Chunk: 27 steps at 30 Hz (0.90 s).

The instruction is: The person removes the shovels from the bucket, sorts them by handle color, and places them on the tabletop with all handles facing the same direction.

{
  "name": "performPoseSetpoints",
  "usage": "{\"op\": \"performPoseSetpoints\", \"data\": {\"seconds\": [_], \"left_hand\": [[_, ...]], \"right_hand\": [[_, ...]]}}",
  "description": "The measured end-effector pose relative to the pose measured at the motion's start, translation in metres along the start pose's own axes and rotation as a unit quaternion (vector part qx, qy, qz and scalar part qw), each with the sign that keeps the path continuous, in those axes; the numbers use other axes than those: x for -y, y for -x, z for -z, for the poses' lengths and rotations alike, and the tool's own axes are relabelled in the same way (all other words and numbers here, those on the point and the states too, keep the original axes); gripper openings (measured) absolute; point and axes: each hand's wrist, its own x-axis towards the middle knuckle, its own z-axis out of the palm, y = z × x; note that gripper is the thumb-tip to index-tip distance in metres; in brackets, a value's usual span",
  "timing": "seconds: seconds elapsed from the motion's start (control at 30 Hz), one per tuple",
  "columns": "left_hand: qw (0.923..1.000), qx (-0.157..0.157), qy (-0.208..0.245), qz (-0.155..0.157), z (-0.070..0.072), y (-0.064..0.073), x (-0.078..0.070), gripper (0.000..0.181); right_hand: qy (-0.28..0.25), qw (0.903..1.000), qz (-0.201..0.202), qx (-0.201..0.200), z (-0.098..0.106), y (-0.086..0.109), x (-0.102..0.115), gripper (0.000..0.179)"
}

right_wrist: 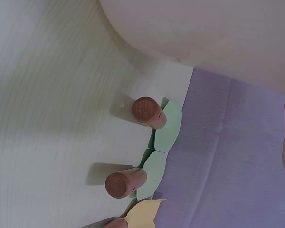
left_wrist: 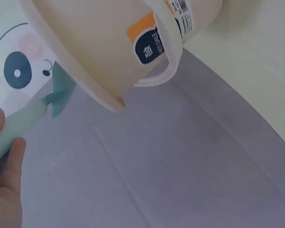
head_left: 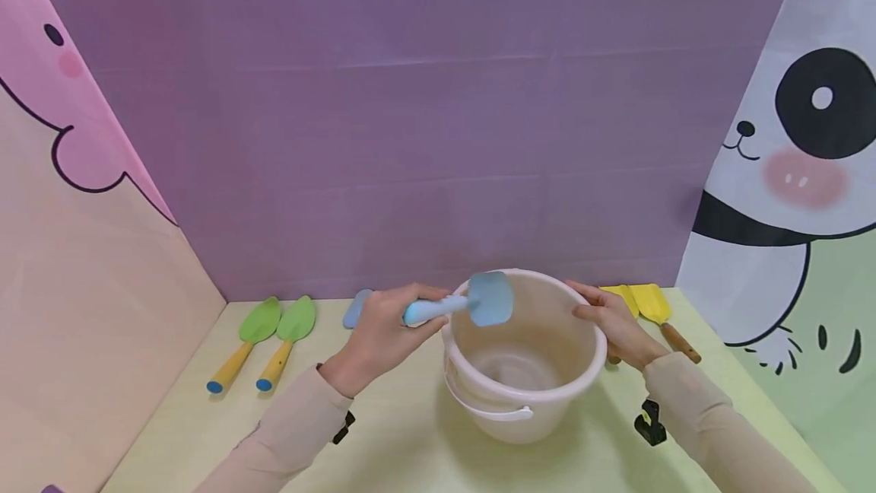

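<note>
My left hand (head_left: 390,329) grips the pale blue handle of a small toy shovel (head_left: 490,299). Its blue blade hangs over the far left part of a pale pink bucket (head_left: 523,394), above the opening. The left wrist view shows the shovel (left_wrist: 21,123) beside the bucket's rim (left_wrist: 76,71), with a label on the bucket's side. My right hand (head_left: 616,326) holds the bucket's rim at the right, thumb toward the inside. The bucket's white handle (head_left: 489,409) hangs down at the near left. Inside, the visible bottom is bare.
Two green shovels (head_left: 274,341) with yellow handles lie at left. A blue blade (head_left: 357,309) shows behind my left hand. Yellow shovels (head_left: 653,303) with wooden handles lie at right; the right wrist view shows pale green blades (right_wrist: 167,126) nearby. A purple backdrop (head_left: 438,135) stands behind.
</note>
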Motion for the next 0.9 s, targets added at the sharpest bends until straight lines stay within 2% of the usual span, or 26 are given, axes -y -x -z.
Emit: {"op": "performPoseSetpoints", "data": {"seconds": [0.07, 0.17, 0.4, 0.6, 0.77, 0.83, 0.9], "left_hand": [[0.9994, -0.028, -0.004, -0.018, 0.005, 0.001, 0.002, 0.026], [0.9979, -0.058, -0.003, -0.028, 0.012, 0.003, 0.005, 0.027], [0.9955, -0.092, 0.0, -0.023, 0.025, 0.002, 0.01, 0.028], [0.9907, -0.136, 0.005, 0.007, 0.035, 0.005, 0.017, 0.031], [0.9879, -0.153, -0.007, 0.025, 0.038, 0.01, 0.025, 0.032], [0.9864, -0.158, -0.012, 0.045, 0.035, 0.014, 0.029, 0.031], [0.983, -0.163, -0.02, 0.082, 0.031, 0.019, 0.034, 0.031]], "right_hand": [[0.002, 1.0, 0.001, 0.0, 0.0, 0.0, 0.0, 0.056], [0.003, 1.0, -0.002, 0.001, 0.001, 0.0, 0.0, 0.056], [0.004, 1.0, -0.007, -0.004, 0.002, -0.002, -0.001, 0.056], [0.003, 0.9998, -0.015, -0.01, 0.0, -0.003, 0.0, 0.056], [0.001, 0.9999, -0.01, -0.004, -0.001, -0.003, 0.002, 0.056], [0.0, 0.9999, -0.011, -0.003, 0.0, -0.003, 0.001, 0.056], [-0.004, 0.9999, -0.016, -0.003, -0.001, -0.003, 0.001, 0.056]]}}
